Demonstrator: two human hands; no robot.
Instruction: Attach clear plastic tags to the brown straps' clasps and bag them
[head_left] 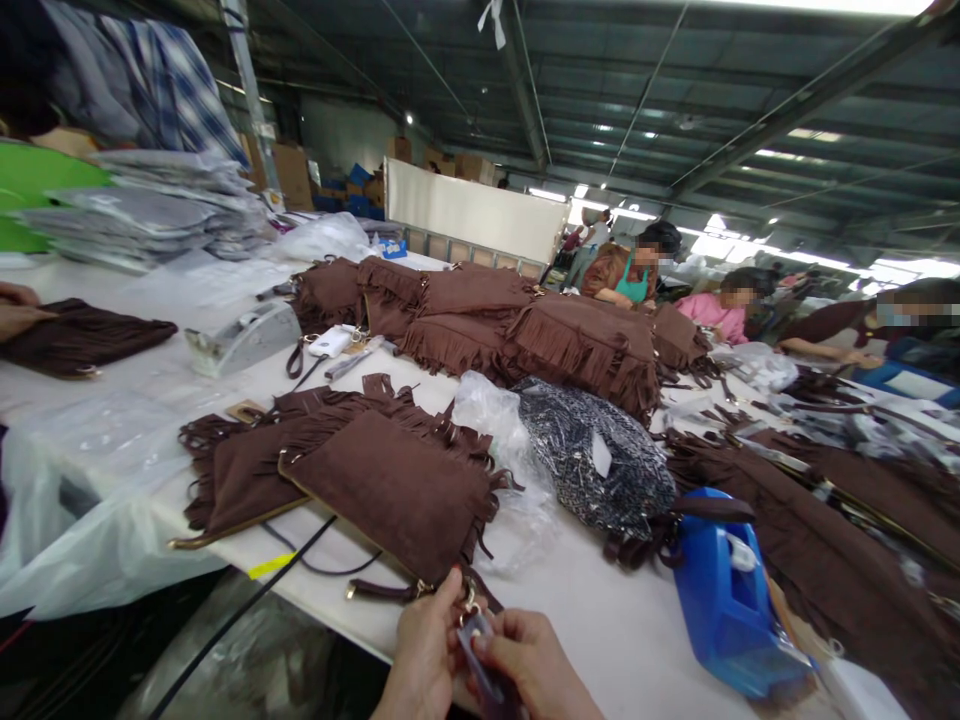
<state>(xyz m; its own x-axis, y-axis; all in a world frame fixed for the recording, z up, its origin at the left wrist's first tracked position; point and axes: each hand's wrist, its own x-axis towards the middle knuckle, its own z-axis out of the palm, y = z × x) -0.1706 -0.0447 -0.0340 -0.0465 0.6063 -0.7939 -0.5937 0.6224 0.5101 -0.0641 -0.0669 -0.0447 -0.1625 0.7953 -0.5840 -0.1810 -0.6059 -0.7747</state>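
Note:
A dark brown suede-like pouch (pixel 397 480) with fringe and a gold zip edge lies at the table's front edge, on top of another fringed pouch (pixel 244 475). At its near corner, my left hand (pixel 424 645) is closed with fingers pinched at a gold metal clasp (pixel 470 600). Close beside it, my right hand (pixel 536 660) grips a dark strap (pixel 487 675) whose end looks wrapped in clear plastic. The two hands nearly touch, and the fingertips partly hide the joint between clasp and strap. A short brown strap (pixel 379 590) with a gold end sticks out left of my left hand.
A blue tape dispenser (pixel 724 600) stands at the right. Behind it lie a plastic-wrapped black-and-white bundle (pixel 600 455) and piled brown fringed bags (pixel 480 310). Another person's hand (pixel 19 310) touches a brown piece at far left. A black cable (pixel 240 620) crosses the table's front edge.

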